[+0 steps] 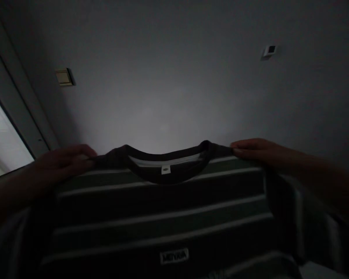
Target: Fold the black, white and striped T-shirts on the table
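Observation:
A dark striped T-shirt (163, 209) with pale horizontal stripes and a round dark collar is held up spread out in front of me, its neck opening toward the wall. My left hand (65, 161) pinches the shirt's left shoulder beside the collar. My right hand (254, 152) pinches the right shoulder the same way. A small white tag shows inside the collar, and a white label with lettering sits low on the shirt's front. The room is dim.
A plain wall (174, 85) fills the background. A light switch (64, 77) is on the wall at upper left, a small wall device (270, 50) at upper right. A door or window frame (17, 104) runs down the left edge.

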`<action>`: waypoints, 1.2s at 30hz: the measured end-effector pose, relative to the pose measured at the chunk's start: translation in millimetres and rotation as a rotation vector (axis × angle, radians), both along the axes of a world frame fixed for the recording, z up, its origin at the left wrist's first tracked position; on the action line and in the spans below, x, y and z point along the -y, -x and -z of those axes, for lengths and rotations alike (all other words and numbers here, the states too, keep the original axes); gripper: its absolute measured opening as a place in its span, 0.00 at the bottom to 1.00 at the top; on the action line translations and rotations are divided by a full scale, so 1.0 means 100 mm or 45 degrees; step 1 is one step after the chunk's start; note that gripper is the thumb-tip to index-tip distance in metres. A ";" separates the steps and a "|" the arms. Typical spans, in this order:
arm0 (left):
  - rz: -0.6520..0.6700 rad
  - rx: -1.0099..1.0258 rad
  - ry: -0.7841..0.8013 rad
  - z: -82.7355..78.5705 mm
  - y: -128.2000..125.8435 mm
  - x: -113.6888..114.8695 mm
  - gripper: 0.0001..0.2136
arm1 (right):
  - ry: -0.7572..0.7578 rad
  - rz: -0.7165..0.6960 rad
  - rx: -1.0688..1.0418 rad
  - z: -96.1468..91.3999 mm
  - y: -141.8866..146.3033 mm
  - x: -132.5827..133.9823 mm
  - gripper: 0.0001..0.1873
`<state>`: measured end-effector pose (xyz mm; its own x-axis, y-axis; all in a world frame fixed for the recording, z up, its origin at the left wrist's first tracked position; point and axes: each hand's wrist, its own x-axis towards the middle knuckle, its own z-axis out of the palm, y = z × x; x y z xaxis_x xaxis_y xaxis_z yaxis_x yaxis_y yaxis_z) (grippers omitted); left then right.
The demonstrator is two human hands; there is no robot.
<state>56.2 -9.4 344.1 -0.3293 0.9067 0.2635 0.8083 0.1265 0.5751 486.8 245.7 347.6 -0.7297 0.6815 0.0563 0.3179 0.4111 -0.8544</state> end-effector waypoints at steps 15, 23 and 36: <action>0.181 -0.212 0.262 2.77 1.11 -2.65 0.07 | -0.527 0.096 0.390 3.08 1.63 -2.03 0.12; 0.032 -0.385 0.323 2.85 1.28 -3.13 0.08 | -0.699 0.220 0.608 3.08 1.74 -2.45 0.11; 0.062 -0.697 0.226 3.31 -0.11 -2.73 0.25 | -0.868 0.236 0.723 3.15 2.60 -0.93 0.28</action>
<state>67.2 263.3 13.0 -0.1442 0.9633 0.2264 0.9895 0.1376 0.0446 226.4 338.4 32.5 -0.6527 0.7414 0.1558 0.7288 0.6706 -0.1384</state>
